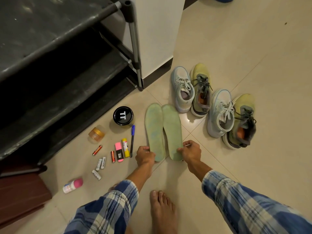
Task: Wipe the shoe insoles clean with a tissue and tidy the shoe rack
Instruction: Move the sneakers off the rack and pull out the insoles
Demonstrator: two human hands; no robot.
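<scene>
Well to the left of the pair of pale green foam insoles [163,130] stands the dark fabric-shelved shoe rack [59,39] with grey metal tubes, its shelves bare as far as they show, which suggests it was emptied for tidying. Between it and the insoles small clutter is scattered on the beige tile floor [253,48]: a white roll-on bottle with a pink cap [73,185], white batteries [101,163], a small amber jar [96,133], a pink highlighter [119,151], a yellow glue stick [125,147], a blue-capped pen [132,141] and a round jar with a black lid [123,115], the pen lying just beside the insoles. The insoles lie flat and side by side, toes away from the person, probably laid out so each face is open to wiping. The left hand [145,157] has its fingers curled, pinching the heel edge of the left insole [154,130]; the right hand [191,150] pinches the heel of the right insole [172,130] likewise. No tissue can be made out, so wiping looks not yet begun. Right of the insoles stand two pale blue sneakers [183,89] and two yellow-green sneakers [241,122], close enough to crowd that side. Nearer the person than the insoles, a bare foot [163,211] rests on the floor
</scene>
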